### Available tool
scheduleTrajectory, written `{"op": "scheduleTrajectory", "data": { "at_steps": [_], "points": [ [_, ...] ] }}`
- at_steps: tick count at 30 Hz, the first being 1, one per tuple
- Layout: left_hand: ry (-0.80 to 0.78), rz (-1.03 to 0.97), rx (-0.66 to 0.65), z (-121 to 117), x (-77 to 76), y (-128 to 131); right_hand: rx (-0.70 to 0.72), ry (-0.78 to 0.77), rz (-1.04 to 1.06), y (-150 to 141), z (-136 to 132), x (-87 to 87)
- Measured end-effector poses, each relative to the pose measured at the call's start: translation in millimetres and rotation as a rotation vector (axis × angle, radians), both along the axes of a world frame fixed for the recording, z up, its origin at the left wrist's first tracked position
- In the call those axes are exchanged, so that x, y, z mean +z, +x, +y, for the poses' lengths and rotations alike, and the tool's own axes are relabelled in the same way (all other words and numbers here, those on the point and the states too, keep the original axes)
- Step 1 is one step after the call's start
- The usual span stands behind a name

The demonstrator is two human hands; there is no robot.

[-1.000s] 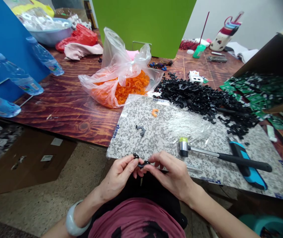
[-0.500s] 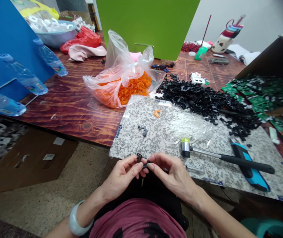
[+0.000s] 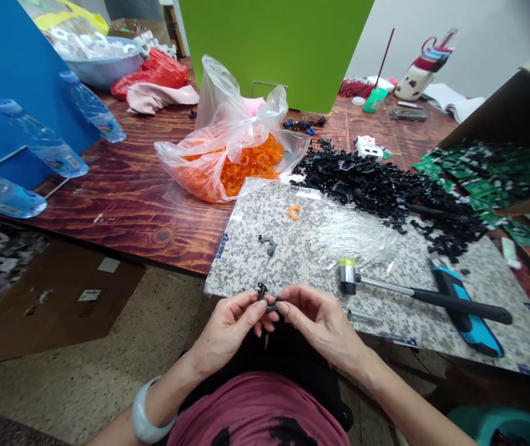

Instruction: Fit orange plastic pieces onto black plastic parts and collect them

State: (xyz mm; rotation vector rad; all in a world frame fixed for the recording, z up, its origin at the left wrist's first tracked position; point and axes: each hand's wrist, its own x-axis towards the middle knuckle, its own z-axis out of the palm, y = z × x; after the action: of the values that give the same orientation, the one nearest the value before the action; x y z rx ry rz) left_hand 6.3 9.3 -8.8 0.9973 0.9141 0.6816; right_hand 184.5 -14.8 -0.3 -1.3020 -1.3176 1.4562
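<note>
Between both hands, just off the near edge of the speckled board [image 3: 246,272], is a small curved black plastic part [image 3: 261,290]. My left hand [image 3: 233,322] pinches it between thumb and fingers, its top end poking up above the thumb. My right hand [image 3: 313,316] is closed on the other end, thumb against forefinger. Fingertips hide much of the part. On the board beyond lie a single similar black clip [image 3: 268,244] and an orange clip [image 3: 294,212]. A mallet [image 3: 385,290] with a yellow-and-black head rests right of my hands.
A blue-and-black utility knife [image 3: 467,316] lies under the mallet handle. Behind are thin clear strips [image 3: 355,235], a heap of black parts [image 3: 376,179] and a plastic bag of orange parts [image 3: 246,161]. A box of green circuit boards [image 3: 501,179] stands right, water bottles [image 3: 41,139] left.
The black part's upper end shows slightly more above my left thumb, and my right fingers have shifted a little on it. Everything on the board stays put.
</note>
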Motion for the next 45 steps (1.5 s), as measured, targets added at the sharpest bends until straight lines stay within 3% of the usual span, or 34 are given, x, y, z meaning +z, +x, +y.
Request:
{"op": "scheduleTrajectory", "data": {
  "at_steps": [6,18,37,41,45],
  "points": [
    [-0.008,-0.025,-0.048,3.7,4.1,-2.7,-0.005,0.035,-0.05,2.2,1.2,-0.7],
    [0.083,0.103,0.011,4.0,5.7,0.9,0.006,0.033,0.02,2.7,-2.1,-4.0],
    [0.103,0.093,-0.008,3.7,3.3,3.9,-0.001,0.081,-0.04,6.0,-0.2,-6.6],
    [0.021,0.021,-0.003,4.3,7.4,5.6,0.01,0.15,-0.11,8.7,3.6,-3.1],
    [-0.029,-0.01,-0.001,4.1,7.9,7.1,0.027,0.333,-0.284,10.1,6.1,0.7]
  ]
}}
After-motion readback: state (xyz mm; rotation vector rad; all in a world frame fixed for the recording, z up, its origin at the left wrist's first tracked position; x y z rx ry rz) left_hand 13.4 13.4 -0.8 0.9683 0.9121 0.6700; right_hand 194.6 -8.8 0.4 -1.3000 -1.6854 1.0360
